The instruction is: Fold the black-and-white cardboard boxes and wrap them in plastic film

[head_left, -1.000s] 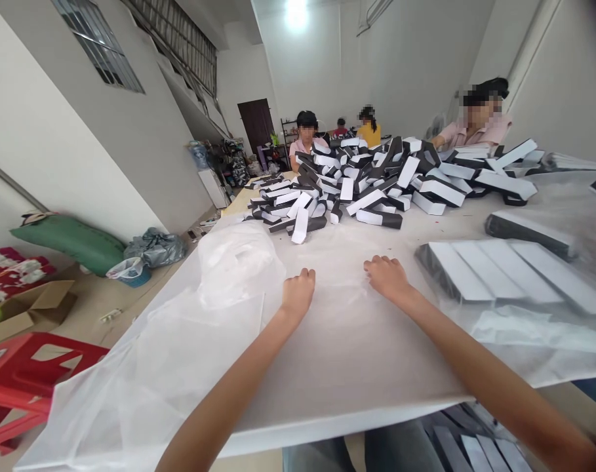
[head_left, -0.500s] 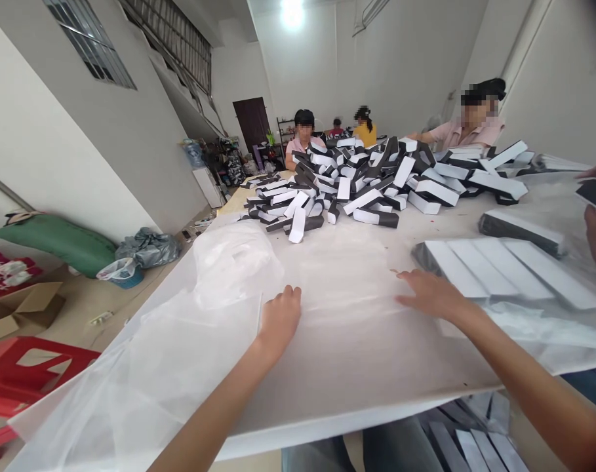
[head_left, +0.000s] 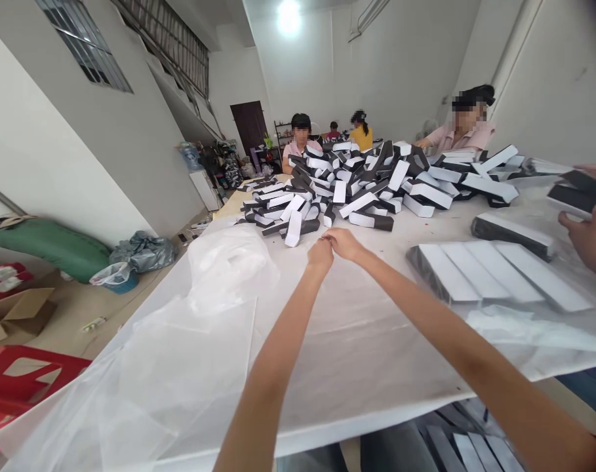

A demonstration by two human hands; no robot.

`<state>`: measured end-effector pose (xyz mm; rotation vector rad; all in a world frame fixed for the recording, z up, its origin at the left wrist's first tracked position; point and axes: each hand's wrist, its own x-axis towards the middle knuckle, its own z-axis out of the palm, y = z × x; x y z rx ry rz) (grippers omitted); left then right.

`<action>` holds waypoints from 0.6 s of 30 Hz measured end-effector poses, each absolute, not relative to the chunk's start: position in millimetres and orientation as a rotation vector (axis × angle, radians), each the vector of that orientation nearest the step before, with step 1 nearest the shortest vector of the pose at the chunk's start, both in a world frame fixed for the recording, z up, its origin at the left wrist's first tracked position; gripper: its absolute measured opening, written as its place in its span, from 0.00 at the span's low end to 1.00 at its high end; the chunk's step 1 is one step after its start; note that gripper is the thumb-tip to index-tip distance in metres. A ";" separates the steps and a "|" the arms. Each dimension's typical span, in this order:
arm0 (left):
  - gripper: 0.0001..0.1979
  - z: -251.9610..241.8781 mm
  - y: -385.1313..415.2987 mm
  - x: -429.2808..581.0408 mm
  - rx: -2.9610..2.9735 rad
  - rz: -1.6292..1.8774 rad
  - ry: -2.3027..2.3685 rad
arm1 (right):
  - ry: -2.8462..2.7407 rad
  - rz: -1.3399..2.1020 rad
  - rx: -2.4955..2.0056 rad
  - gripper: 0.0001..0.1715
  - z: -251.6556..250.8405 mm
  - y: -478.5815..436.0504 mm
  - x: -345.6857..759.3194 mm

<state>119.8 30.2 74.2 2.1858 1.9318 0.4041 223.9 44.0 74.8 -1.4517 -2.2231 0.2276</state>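
Both my arms reach forward over thin white plastic sheets [head_left: 327, 341] spread on the table. My left hand [head_left: 320, 252] and my right hand [head_left: 344, 242] meet side by side at the sheet's far edge, fingers curled and pinched on it. Just beyond them lies a big heap of black-and-white sleeve boxes [head_left: 366, 183]. A row of flat white boxes [head_left: 494, 275] lies to the right of my right forearm.
A crumpled plastic bag [head_left: 229, 262] sits left of my hands. Another person's hand [head_left: 590, 239] at the right edge holds a black box [head_left: 576, 193]. Several people sit at the far end. A red stool [head_left: 27, 380], a cardboard box and bags are on the floor at left.
My hands were apart and flat on the sheet; now both have moved forward and together at its far edge, fingers closed. The other person's hand has come further into view.
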 end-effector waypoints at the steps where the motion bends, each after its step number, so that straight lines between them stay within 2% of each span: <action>1: 0.19 58.0 37.3 121.8 2.188 0.377 1.937 | -2.208 0.230 -1.494 0.26 56.5 52.3 219.3; 4: 0.22 16.5 49.6 113.9 2.228 0.354 1.940 | -2.208 0.245 -1.571 0.25 9.4 62.1 218.1; 7: 0.25 -6.1 59.4 100.5 2.261 0.301 1.914 | -2.244 0.265 -1.596 0.24 -14.8 66.2 227.1; 18: 0.45 -7.9 80.9 94.2 2.227 0.080 1.926 | -2.189 0.365 -1.897 0.34 -19.9 93.7 250.0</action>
